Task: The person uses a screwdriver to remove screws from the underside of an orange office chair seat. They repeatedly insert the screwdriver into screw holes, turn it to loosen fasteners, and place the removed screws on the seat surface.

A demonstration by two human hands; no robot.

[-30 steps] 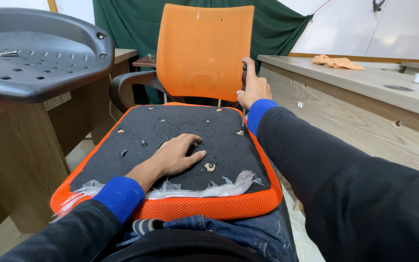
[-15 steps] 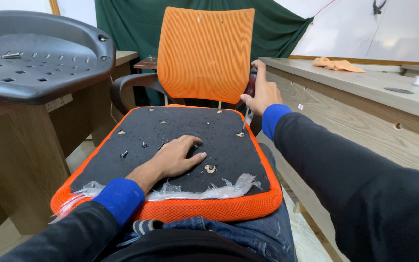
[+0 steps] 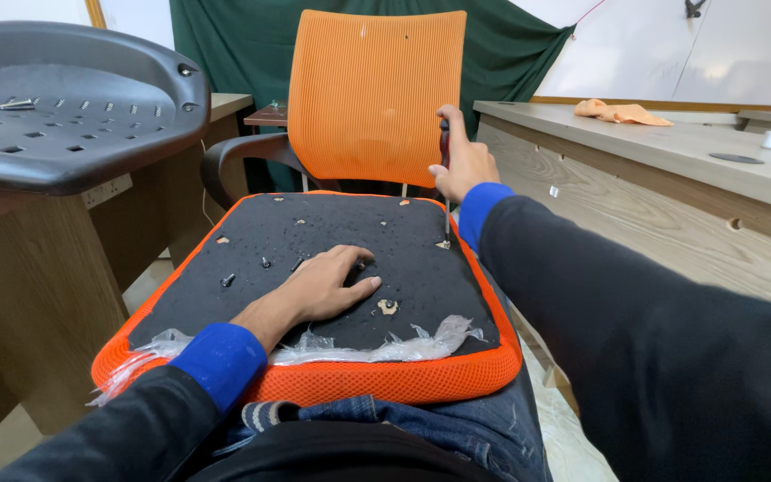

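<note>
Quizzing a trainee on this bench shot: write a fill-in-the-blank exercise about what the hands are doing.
1. The left hand lies flat on the ____ underside of the seat cushion.
2. The right hand grips a ____ upright, its tip at the seat's far right corner.
3. Behind the seat stands a mesh backrest coloured ____.
4. Crumpled clear ____ lines the seat's near edge.

Missing words: black; screwdriver; orange; plastic

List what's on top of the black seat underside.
On the seat underside: left hand pressed flat, loose screws, torn plastic, and the screwdriver tip held by the right hand. Anything under the palm is hidden.
</note>
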